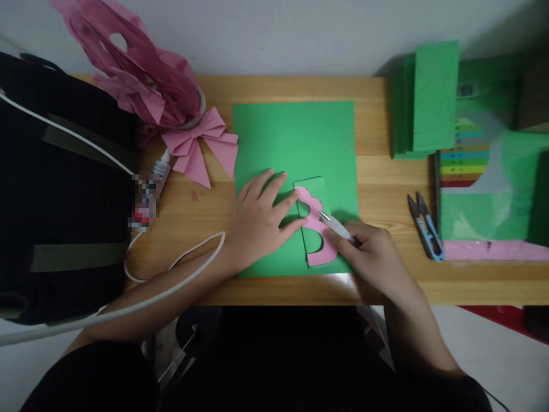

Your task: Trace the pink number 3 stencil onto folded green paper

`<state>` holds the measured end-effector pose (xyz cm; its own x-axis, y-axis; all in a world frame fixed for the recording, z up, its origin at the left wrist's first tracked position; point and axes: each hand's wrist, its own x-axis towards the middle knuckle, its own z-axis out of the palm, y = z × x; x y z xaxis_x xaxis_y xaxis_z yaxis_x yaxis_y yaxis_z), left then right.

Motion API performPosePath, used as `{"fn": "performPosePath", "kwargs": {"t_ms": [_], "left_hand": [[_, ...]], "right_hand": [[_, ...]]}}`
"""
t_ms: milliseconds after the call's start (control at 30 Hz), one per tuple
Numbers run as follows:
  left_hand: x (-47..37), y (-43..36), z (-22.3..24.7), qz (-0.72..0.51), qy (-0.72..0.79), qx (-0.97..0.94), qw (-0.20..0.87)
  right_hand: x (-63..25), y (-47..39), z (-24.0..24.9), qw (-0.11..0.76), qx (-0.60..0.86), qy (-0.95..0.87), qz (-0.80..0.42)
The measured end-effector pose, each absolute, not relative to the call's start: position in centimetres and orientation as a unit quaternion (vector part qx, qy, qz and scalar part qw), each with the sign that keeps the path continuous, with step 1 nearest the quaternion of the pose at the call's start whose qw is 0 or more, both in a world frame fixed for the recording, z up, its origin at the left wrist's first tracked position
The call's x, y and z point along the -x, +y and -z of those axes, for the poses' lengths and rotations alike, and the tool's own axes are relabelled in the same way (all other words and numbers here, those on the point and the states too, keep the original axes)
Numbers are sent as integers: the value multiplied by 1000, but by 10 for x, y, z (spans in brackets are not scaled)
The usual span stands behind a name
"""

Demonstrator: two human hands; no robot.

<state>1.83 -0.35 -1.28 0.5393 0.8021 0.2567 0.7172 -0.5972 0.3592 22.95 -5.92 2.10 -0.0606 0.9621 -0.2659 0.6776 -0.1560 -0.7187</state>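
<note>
A pink paper cut-out (322, 252) with a wavy edge lies on a small folded green paper piece (315, 184). Beneath both is a large green paper sheet (295, 137) on the wooden table. Fingers spread, my left hand (261, 220) rests on the sheet, its fingertips touching the cut-out's left side. My right hand (371, 252) is closed around a white pen (338, 228). The pen's metal tip meets the right edge of the pink cut-out near its middle.
Blue-handled thread snips (425, 228) lie at right, beside a packet of coloured paper (484, 217). Folded green pieces (435, 97) stand behind. At left are a pink paper bow (203, 143), a glue tube (152, 191), a black bag (64, 189) and a white cable (171, 292) crossing my left forearm.
</note>
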Motion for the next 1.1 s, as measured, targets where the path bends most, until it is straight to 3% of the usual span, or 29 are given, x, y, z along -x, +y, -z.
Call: {"fn": "performPosePath", "kwargs": {"t_ms": [667,867,1100], "left_hand": [[-18,-4,13,-194,437,-870,117],[-19,-3,11,-176,440,-871,129],[-18,-2,10,-165,442,-870,139]], "right_hand": [[-228,-58,-22,186,669,-613,-377],[-227,-72,-13,251,684,-618,-294],[-232,-78,-11,190,599,-727,-277]]}}
